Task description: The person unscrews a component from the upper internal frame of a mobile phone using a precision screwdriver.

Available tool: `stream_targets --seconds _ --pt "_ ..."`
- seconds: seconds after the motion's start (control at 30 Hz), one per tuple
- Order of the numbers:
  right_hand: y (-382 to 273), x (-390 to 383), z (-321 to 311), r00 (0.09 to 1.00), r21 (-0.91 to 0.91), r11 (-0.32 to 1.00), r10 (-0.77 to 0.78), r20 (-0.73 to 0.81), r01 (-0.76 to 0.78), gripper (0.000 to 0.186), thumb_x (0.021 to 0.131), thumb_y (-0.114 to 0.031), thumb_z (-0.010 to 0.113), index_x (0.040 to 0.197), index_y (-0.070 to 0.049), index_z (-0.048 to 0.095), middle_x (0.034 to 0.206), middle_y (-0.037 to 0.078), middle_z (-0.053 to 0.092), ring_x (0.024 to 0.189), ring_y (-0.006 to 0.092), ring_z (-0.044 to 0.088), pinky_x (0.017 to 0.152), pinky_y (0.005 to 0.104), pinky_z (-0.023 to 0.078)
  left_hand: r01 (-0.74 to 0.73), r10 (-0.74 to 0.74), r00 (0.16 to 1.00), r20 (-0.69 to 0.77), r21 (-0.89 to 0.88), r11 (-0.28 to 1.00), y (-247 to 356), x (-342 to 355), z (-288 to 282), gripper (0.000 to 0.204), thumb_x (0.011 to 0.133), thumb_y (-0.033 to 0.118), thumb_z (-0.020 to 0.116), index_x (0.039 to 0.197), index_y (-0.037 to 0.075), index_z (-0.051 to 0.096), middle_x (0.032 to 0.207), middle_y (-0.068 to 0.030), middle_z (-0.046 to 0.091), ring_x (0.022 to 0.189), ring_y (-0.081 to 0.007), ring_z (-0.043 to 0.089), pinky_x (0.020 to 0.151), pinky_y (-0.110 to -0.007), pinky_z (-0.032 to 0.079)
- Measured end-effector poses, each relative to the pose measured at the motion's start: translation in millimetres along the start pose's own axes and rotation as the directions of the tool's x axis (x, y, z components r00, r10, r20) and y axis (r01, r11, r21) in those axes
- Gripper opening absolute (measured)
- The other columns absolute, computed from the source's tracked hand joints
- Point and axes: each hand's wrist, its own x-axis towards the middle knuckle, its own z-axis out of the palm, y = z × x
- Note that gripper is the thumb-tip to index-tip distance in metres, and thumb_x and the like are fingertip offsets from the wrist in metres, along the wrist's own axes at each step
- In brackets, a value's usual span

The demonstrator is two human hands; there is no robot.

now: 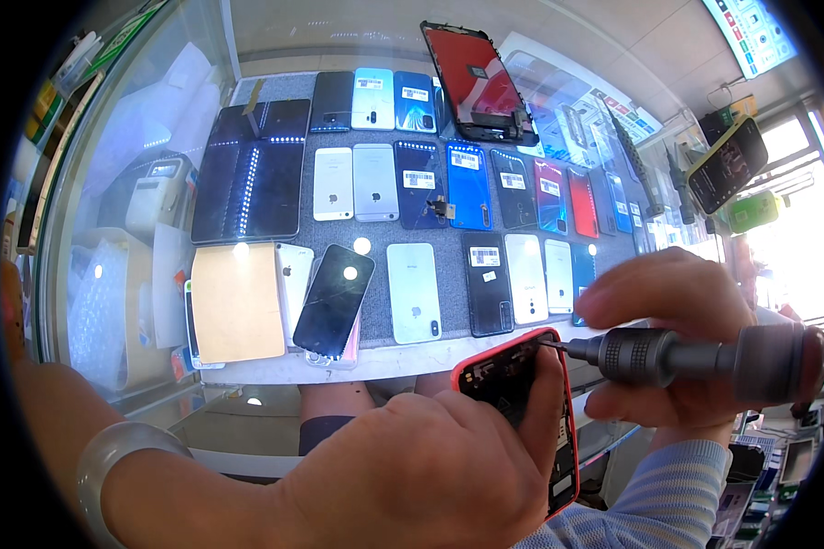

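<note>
Nearest in the head view, the left hand (430, 462) grips an opened, red-framed phone with dark insides (496, 386), its long axis running roughly away from the wearer. From the right, the right hand (696, 291) curls around a grey, knurled, cylindrical screwdriver (634, 355), tip at the phone's far right corner, just beside the left index fingertip.

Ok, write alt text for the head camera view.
A person's left hand holds an opened red-framed phone while the right hand holds a grey screwdriver at its upper right corner. Beyond lie rows of phones on a grey surface.
</note>
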Motion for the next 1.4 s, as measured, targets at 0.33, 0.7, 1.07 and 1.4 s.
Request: stream_targets --seconds 0.33,0.7,1.07,1.4 --pt "4 -5 3 0.986 0.009 0.998 -0.053 -0.156 0.055 0.048 0.077 -0.034 0.084 0.101 0.001 0.062 0.086 0.015 0.069 0.078 0.0277 0.071 0.073 0.0376 0.06 -0.003 0.003 1.0 0.004 0.014 1.0 1 -1 -1 0.065 0.072 0.032 0.07 0.126 -0.003 0.064 0.05 0.0025 0.04 0.043 -0.0107 0.045 0.038 -0.028 0.033" --pt "17 1 12 0.85 -0.089 0.929 -0.366 -0.38 0.36 0.075 0.076 -0.033 0.087 0.127 0.001 0.044 0.094 0.015 0.069 0.081 0.0293 0.071 0.068 0.0368 0.059 0.08 -0.08 0.997 0.009 -0.2 0.977 -3 1 -11 0.064 0.071 0.033 0.07 0.125 -0.002 0.065 0.051 0.0018 0.042 0.044 -0.0116 0.046 0.039 -0.029 0.034" --pt "7 19 7 0.913 -0.076 0.94 -0.341 -0.225 0.333 0.061 0.081 -0.032 0.082 0.121 0.003 0.052 0.095 0.018 0.067 0.081 0.0297 0.07 0.073 0.0392 0.06 0.023 -0.013 0.997 0.079 -0.129 0.991 -2 1 -7 0.066 0.07 0.034 0.071 0.126 -0.002 0.064 0.051 0.0015 0.043 0.044 -0.0118 0.049 0.039 -0.028 0.035" --pt "7 16 18 0.92 0.034 0.984 -0.152 -0.362 0.176 0.085 0.083 -0.041 0.078 0.141 -0.009 0.024 0.098 0.019 0.066 0.085 0.029 0.07 0.07 0.041 0.058 0.049 -0.06 0.996 -0.067 -0.159 0.986 -2 0 -8 0.078 0.064 0.042 0.072 0.126 -0.004 0.062 0.052 0.002 0.044 0.045 -0.0122 0.049 0.04 -0.029 0.037"
